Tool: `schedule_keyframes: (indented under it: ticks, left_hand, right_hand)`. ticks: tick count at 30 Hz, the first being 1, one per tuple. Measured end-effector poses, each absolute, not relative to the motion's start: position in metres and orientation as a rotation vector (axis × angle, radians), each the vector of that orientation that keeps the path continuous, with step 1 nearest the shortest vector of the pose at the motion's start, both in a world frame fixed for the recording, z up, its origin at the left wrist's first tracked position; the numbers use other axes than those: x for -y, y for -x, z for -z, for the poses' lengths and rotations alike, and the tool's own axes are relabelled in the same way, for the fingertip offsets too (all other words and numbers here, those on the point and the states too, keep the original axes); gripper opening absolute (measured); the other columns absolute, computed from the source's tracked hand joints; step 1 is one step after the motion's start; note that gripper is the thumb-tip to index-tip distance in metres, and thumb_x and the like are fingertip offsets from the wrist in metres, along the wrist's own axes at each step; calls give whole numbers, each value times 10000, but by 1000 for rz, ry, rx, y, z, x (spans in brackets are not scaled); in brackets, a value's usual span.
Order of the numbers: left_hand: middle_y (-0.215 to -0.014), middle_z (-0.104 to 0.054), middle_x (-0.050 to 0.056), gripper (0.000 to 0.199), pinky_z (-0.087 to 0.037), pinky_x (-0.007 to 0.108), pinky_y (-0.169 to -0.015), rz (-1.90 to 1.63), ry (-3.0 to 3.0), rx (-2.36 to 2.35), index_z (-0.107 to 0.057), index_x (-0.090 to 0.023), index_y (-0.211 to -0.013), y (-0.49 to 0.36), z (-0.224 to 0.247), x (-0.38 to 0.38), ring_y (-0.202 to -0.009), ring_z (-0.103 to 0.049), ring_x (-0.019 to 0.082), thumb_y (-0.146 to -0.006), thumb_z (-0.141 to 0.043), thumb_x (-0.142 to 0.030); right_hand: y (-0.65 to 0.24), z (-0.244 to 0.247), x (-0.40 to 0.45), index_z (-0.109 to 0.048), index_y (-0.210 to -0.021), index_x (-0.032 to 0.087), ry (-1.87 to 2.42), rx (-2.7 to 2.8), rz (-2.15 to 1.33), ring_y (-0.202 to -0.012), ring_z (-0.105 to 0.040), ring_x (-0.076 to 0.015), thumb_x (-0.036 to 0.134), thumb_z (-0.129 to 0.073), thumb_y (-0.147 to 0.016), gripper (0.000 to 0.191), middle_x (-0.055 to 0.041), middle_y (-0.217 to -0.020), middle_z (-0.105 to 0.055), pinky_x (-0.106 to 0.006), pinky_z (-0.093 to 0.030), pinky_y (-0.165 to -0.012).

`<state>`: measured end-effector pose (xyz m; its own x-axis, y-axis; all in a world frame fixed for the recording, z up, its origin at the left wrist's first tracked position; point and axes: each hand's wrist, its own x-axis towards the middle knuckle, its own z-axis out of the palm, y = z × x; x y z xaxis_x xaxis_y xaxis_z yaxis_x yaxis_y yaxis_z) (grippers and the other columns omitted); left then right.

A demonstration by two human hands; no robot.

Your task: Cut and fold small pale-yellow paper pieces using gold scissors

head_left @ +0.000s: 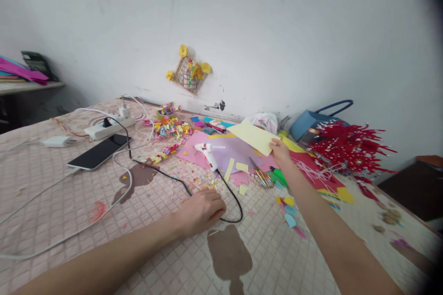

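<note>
My right hand (280, 151) pinches the near right corner of a pale yellow paper sheet (254, 136), which is raised over the purple and pink sheets (228, 151). Near the middle of the table, my left hand (203, 209) rests on the cloth beside a black cord, its fingers curled; whether it holds anything is hidden. A white glue gun (209, 155) lies beyond my left hand on the paper. Gold-handled scissors (262, 177) are below the raised sheet, close to small pale yellow paper pieces (242, 167).
At left are a phone (100, 151), a power strip (110, 128) and white cables. Paper scraps (169, 129) are piled at the back. Red beaded stems (346, 147), a blue bag (304, 124) and white string (320, 173) occupy the right. A decorated frame (189, 73) hangs on the wall.
</note>
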<state>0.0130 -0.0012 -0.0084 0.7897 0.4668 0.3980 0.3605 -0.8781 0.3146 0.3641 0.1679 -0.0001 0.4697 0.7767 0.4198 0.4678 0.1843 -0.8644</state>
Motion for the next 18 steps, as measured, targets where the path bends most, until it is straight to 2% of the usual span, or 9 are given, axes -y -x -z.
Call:
schedule_keyframes:
  ticks: [4, 7, 10, 13, 15, 18]
  left_hand:
    - [-754, -596, 28, 183, -377, 261, -712, -679, -2764, -652, -559, -160, -783, -13, 8, 1, -747, -516, 139, -863, -395, -170]
    - [-755, -596, 28, 178, -376, 256, -709, -663, -2761, -651, -560, -157, -782, -14, 7, 1, -742, -517, 135, -859, -399, -163]
    - [-743, -594, 29, 176, -378, 251, -703, -661, -2749, -644, -562, -157, -774, -14, 7, 1, -732, -517, 132, -852, -405, -153]
    - [-740, -592, 30, 170, -378, 248, -694, -672, -2748, -647, -564, -154, -770, -14, 7, 0, -727, -517, 132, -846, -412, -154]
    - [-740, -593, 30, 169, -377, 251, -695, -683, -2757, -655, -565, -153, -770, -14, 7, 0, -728, -517, 135, -845, -414, -156]
    - [-747, -599, 32, 176, -376, 256, -708, -689, -2767, -652, -570, -156, -786, -14, 7, 0, -741, -520, 139, -851, -407, -160]
  right_hand:
    - [-360, -3, -152, -520, -1103, 141, 1550, 1310, -259, -912, -568, -191, 272, -517, -850, 285, -82, -1087, -555, -382, -483, -765]
    - [-346, -10, -134, -545, -1048, 126, 1560, 1485, -167, -851, -578, -202, 221, -541, -798, 267, -103, -991, -595, -365, -467, -758]
    - [-314, -13, -115, -581, -960, 147, 1493, 1786, -168, -744, -593, -175, 197, -476, -808, 192, -70, -865, -628, -321, -473, -692]
    - [-275, -11, -97, -620, -863, 189, 1353, 2159, -199, -813, -574, -162, 151, -520, -770, 141, -39, -884, -629, -294, -451, -745]
    - [-254, -9, -90, -625, -867, 196, 1265, 2350, -193, -921, -537, -174, 90, -539, -738, 188, -40, -922, -622, -310, -409, -832]
    - [-236, -8, -88, -618, -906, 198, 1175, 2550, -168, -979, -491, -198, 30, -550, -698, 276, -49, -960, -613, -335, -374, -859]
